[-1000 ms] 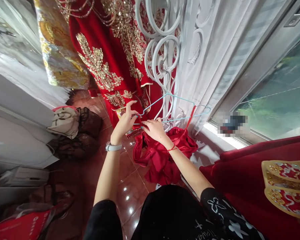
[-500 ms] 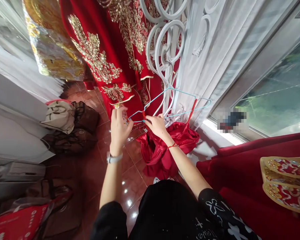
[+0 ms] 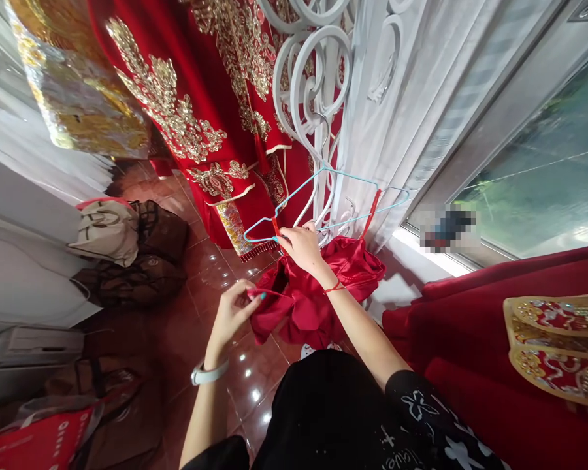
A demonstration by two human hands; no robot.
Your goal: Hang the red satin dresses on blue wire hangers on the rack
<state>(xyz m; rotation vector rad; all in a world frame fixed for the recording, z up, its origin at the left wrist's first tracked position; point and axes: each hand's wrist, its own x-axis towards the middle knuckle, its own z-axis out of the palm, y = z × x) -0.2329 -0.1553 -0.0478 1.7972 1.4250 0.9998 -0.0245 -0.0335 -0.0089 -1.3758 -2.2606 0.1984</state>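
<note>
A light-blue wire hanger (image 3: 298, 189) hangs by its hook from the white scrolled metalwork. From it a red satin garment (image 3: 313, 307) hangs by thin red straps; one strap (image 3: 371, 215) runs down from the hanger's right part. My right hand (image 3: 301, 247) is closed at the hanger's left part, around the other red strap and near the lower wire. Lower and to the left, my left hand (image 3: 235, 313) pinches a thin edge or cord of the red satin garment and draws it out leftward.
Red robes with gold embroidery (image 3: 176, 98) hang behind the white scrolled metalwork (image 3: 318, 85). Several bags (image 3: 112, 232) lie on the tiled floor at left. A window (image 3: 534, 150) is at right, above a dark red cloth (image 3: 470, 326) with gold-trimmed pieces (image 3: 558, 326).
My left hand has come down from the hanger's left end and now pulls the garment's edge to the left. The right hand stays at the strap. The view has shifted slightly.
</note>
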